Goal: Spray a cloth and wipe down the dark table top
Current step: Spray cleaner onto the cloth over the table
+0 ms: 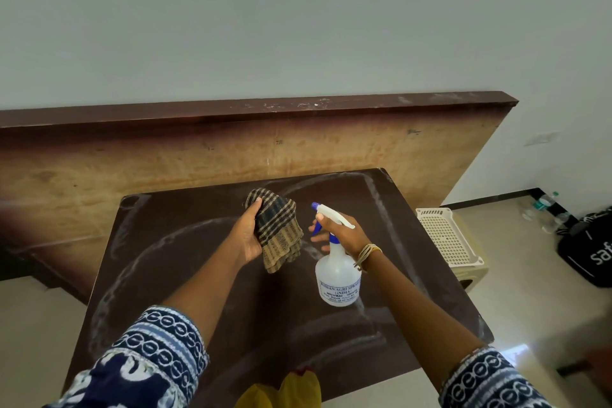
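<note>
My left hand (247, 232) grips a checked brown and dark cloth (279, 228) and holds it up above the dark table top (172, 258). My right hand (341, 232) is closed around the neck of a white spray bottle (337, 278) with a blue nozzle and trigger. The nozzle points left at the cloth, a short gap away. The bottle hangs above the table's right half. Pale smeared streaks curve across the table surface.
A large wooden board (231, 156) leans against the wall behind the table. A cream plastic stool (447, 235) stands right of the table, with a black bag (589, 248) and plastic bottles (546, 205) on the floor beyond. Yellow fabric (284, 387) shows at the near table edge.
</note>
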`<move>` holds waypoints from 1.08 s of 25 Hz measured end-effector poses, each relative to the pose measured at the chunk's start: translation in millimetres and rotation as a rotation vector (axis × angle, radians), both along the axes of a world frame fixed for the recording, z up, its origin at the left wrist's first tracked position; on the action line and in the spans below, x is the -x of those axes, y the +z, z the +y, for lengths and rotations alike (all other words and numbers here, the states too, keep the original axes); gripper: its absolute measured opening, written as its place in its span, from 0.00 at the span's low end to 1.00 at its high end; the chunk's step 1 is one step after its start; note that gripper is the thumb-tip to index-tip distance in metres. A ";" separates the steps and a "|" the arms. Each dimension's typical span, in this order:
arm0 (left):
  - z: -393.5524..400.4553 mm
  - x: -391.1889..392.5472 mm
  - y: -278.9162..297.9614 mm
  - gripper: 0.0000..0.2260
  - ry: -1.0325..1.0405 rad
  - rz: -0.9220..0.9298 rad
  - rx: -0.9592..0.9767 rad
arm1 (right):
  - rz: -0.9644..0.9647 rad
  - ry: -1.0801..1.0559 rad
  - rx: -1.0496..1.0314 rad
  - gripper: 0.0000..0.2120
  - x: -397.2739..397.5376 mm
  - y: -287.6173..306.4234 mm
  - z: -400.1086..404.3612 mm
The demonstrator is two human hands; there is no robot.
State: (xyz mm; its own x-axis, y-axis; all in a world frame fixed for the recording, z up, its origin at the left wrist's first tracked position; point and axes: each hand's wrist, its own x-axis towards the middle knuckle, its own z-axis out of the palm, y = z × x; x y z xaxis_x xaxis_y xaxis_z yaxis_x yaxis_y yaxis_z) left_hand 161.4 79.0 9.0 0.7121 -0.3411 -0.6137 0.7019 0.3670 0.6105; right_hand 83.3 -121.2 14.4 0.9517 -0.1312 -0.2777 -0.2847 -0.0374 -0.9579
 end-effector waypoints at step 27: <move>-31.8 -6.1 -60.4 0.19 0.108 0.188 -0.024 | 0.131 -0.366 0.104 0.16 -69.6 -78.1 -105.1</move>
